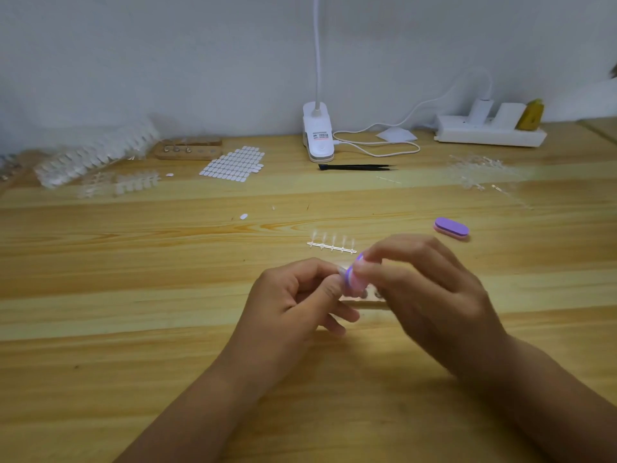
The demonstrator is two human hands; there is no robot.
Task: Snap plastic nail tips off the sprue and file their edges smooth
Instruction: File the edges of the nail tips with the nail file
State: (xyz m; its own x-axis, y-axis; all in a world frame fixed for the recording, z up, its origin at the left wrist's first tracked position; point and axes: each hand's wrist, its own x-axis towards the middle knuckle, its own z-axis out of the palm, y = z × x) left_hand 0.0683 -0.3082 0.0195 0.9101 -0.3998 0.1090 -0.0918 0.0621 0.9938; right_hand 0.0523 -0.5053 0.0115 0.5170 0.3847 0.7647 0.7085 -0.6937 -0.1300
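Mid-task: at frame centre my left hand [300, 295] pinches one freed tip [341, 270]; my right hand [424, 295] pinches the file [352, 279] against it. Just above, the sprue [331, 246] lies on the desk [133, 295], long axis left to right, five unsnapped tips pointing toward the frame top.

Table [133, 295]: yellow-tan wood, darker grain streaks. Lamp [318, 135]: white. Tweezers [357, 167] before lamp: black. File block [451, 228] right of lamp: purple over pink. Held file [351, 279]: purple, pink. Sprue [332, 247]: clear.
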